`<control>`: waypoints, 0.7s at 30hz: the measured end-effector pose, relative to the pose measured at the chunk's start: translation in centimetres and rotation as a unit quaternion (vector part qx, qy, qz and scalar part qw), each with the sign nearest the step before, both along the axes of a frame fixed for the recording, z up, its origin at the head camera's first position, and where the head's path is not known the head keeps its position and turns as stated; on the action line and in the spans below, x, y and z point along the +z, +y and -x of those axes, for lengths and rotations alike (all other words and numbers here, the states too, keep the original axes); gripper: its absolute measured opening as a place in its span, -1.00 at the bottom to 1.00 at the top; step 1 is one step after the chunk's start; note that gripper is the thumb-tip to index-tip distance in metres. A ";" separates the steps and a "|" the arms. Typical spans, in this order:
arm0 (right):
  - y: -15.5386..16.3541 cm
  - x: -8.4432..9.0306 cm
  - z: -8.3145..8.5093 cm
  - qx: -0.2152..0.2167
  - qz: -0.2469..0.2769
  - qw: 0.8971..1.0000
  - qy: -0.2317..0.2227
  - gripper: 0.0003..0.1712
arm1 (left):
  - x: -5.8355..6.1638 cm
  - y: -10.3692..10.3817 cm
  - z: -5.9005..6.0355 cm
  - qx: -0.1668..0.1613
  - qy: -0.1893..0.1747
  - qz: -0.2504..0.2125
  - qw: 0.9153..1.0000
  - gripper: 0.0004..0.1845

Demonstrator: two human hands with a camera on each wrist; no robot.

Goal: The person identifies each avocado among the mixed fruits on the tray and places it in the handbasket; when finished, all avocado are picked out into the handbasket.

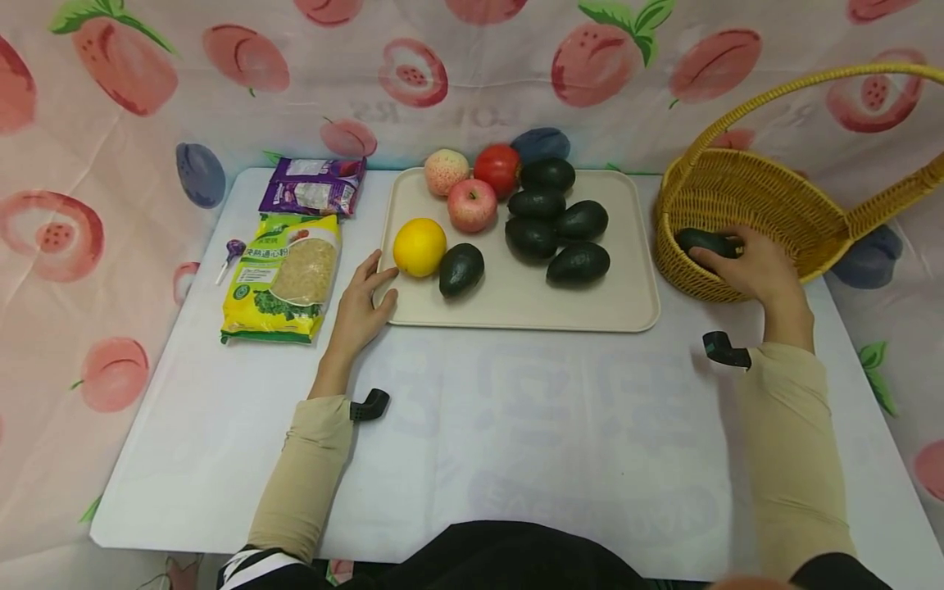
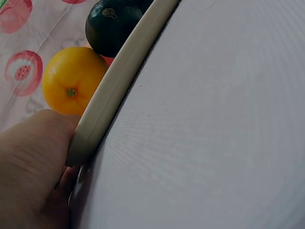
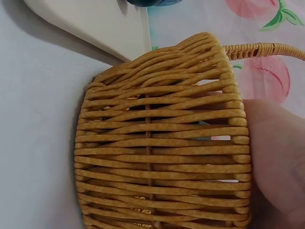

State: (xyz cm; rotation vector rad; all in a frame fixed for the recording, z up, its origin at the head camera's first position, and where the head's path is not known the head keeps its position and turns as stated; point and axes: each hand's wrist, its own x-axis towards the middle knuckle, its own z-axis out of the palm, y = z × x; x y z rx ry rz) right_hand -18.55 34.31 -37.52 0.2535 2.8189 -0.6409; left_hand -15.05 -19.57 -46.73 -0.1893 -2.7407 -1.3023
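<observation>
Nearest the body, two tan sleeves [image 1: 792, 447] are stretching forward over the white table [image 1: 531, 426]. The left hand [image 1: 361, 307] is resting at the left edge of the beige tray [image 1: 509, 313], its fingers loosely extended and a little apart, touching the rim. Just right of that hand, on the tray, a lone avocado [image 1: 461, 270] is lying beside an orange [image 1: 419, 247]. Left of the hand, a yellow bag [image 1: 283, 274] is lying flat, with a lollipop [image 1: 232, 254] near its left side.

Well apart on the other side, the right hand [image 1: 763, 266] is pinching a dark avocado [image 1: 701, 241] between thumb and fingers, inside the wicker basket [image 1: 686, 283]; whether that avocado is touching the bottom, I cannot tell. In the right wrist view the weave is mostly hiding it.

Between the hands, five more avocados [image 1: 578, 263] are clustering on the tray. Farther back, an apple [image 1: 472, 205], a red tomato [image 1: 497, 170] and a speckled peach [image 1: 446, 171] are sitting close together, and a purple packet [image 1: 313, 186] is lying behind the yellow bag. Beyond everything, a fruit-printed cloth [image 1: 509, 82] is hanging.
</observation>
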 end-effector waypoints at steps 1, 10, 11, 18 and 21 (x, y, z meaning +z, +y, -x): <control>0.0 0.0 0.0 0.000 0.000 1.000 -0.002 0.08 | 0.0 0.0 0.0 0.000 -0.001 0.000 1.000 -0.62; 0.0 -0.1 -0.1 0.003 0.012 1.000 0.011 0.05 | 0.1 0.0 -0.1 0.001 0.000 0.000 1.000 -0.62; 0.0 -0.1 -0.2 0.002 0.017 1.000 0.014 0.04 | 0.1 0.0 -0.1 0.000 0.001 0.000 1.000 -0.62; -0.2 -0.1 -0.8 -0.001 0.051 0.997 0.060 -0.14 | 0.1 0.0 -0.1 -0.003 -0.001 -0.003 1.000 -0.62; -0.5 -0.2 -1.0 -0.003 0.060 0.993 0.100 -0.24 | 0.1 -0.1 -0.1 -0.004 -0.001 -0.001 1.000 -0.62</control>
